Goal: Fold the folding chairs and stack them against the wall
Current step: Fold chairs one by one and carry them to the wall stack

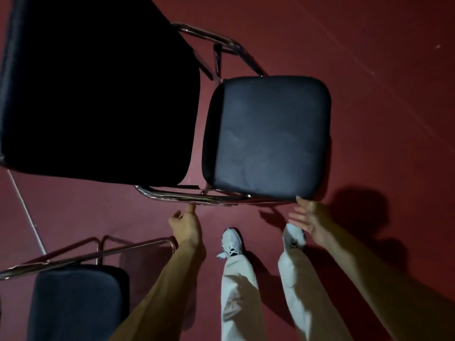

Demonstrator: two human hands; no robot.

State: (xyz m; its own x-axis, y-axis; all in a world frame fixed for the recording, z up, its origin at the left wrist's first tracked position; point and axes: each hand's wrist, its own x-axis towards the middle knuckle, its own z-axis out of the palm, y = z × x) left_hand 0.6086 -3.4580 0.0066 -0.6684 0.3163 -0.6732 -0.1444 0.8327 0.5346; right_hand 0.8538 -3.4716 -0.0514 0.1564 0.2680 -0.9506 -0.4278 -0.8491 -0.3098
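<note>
While the person stands over it on the dark red floor (369, 70), the black padded folding chair with a chrome tube frame (267, 136) sits just ahead of their feet, unfolded, with its side toward them. Its square seat cushion (270, 114) faces up at the camera, and the broad black backrest (98, 89) rises close to the lens on the left. One chrome side rail (177, 194) runs along the near edge, below backrest and seat.

Both bare hands reach toward that near edge. On the left hand (187, 227), the fingers (190, 207) are loosely extended and hold nothing; one fingertip touches, or almost touches, the rail. The right hand (311, 219) is palm-up with its fingers (299, 199) spread and straight — the farthest tip meets the near right corner of the seat, and nothing is gripped.

A second black-seated chrome folding chair (76, 303) stands at the lower left, beside the left forearm — also unfolded, apart from the first. Pale trousers (237, 291) and white trainers (231, 242) show between the arms. A thin white line (24, 207) crosses the floor at the left edge.
</note>
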